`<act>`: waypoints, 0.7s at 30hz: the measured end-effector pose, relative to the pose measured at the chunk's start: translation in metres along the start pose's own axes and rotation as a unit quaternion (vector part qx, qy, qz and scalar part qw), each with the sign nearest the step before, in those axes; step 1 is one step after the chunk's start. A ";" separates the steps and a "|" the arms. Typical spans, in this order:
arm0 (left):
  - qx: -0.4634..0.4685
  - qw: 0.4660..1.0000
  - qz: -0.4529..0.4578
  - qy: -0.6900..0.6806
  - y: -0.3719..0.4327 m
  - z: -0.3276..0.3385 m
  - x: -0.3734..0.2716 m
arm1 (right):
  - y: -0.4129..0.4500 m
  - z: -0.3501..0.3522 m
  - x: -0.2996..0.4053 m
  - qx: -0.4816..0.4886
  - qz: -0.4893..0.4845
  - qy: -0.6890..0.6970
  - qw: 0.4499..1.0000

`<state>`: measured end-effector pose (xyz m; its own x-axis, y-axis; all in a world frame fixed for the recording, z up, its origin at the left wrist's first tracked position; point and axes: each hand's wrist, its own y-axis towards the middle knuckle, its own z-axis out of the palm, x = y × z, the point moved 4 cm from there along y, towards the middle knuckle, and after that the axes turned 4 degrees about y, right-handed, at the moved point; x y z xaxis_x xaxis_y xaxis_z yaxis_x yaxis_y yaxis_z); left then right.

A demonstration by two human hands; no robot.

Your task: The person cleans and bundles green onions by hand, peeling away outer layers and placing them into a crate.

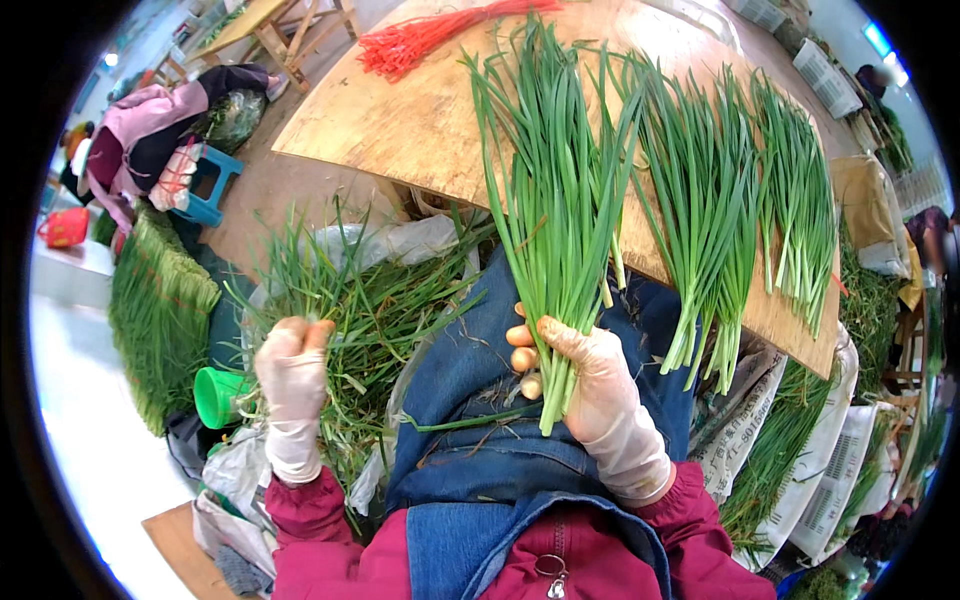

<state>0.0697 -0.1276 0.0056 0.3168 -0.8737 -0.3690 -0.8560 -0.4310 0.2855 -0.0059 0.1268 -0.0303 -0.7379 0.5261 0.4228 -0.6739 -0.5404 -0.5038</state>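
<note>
My right hand [604, 390], in a whitish glove with the fingertips bare, grips a bunch of garlic chives [551, 225] by its pale stem ends. The leaves fan away from me over the edge of the plywood table [390, 120]. My left hand [292, 375], gloved too and blurred, is raised with curled fingers above a heap of loose leaves and trimmings [397, 315]; whether it pinches a leaf cannot be told. Across the denim apron [457, 457] on my lap lies a single green stalk [472, 421], among dry scraps.
More chive bunches [697, 217] lie along the table's right side, some stems overhanging. Red ties [420, 41] rest at the far edge. A green bucket [217, 397] and stacked chives [161, 322] are at left, a person [150, 127] beyond. Woven sacks [817, 450] with greens stand right.
</note>
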 end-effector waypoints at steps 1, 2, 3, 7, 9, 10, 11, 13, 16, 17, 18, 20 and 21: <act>-0.015 0.997 0.074 0.023 0.001 0.009 -0.009 | -0.001 0.000 0.001 0.002 -0.004 -0.002 1.000; -0.036 0.991 0.127 0.000 0.004 0.013 -0.024 | -0.002 -0.001 0.002 0.003 -0.008 -0.004 1.000; -0.057 0.982 0.179 -0.024 0.009 0.017 -0.048 | -0.002 -0.001 0.002 0.002 -0.012 -0.006 1.000; 0.040 0.949 0.232 -0.208 0.024 0.033 -0.116 | -0.002 0.001 0.002 -0.014 -0.023 -0.027 0.999; 0.055 0.956 0.236 -0.166 0.037 0.045 -0.140 | 0.003 -0.001 -0.002 -0.028 -0.024 -0.021 0.999; 0.052 0.960 0.240 -0.132 0.046 0.055 -0.149 | 0.004 -0.002 -0.001 -0.044 -0.026 -0.040 0.998; 0.077 0.965 0.222 -0.114 0.050 0.066 -0.153 | 0.005 -0.005 -0.002 -0.060 -0.029 -0.057 0.996; 0.132 0.964 0.201 -0.111 0.055 0.088 -0.157 | 0.001 -0.007 0.002 -0.097 -0.025 -0.070 0.992; 0.068 0.964 0.206 -0.155 0.049 0.088 -0.152 | -0.001 -0.007 -0.005 -0.062 -0.018 -0.055 0.996; 0.046 0.965 0.217 -0.142 0.047 0.086 -0.151 | 0.001 -0.010 -0.009 -0.048 -0.012 -0.040 0.998; 0.019 0.962 0.243 -0.125 0.047 0.090 -0.151 | 0.004 -0.015 -0.010 -0.048 -0.017 -0.024 0.998; -0.067 0.952 0.281 -0.102 0.055 0.087 -0.145 | 0.006 -0.019 -0.009 -0.033 -0.005 -0.009 0.999; -0.122 0.942 0.294 -0.106 0.061 0.087 -0.139 | 0.004 -0.022 -0.005 -0.024 -0.003 -0.004 1.000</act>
<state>-0.0621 -0.0130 -0.0032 -0.2947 -0.9237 -0.2448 -0.7298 0.0522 0.6817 -0.0042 0.1359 -0.0511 -0.7337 0.5237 0.4329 -0.6766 -0.5044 -0.5364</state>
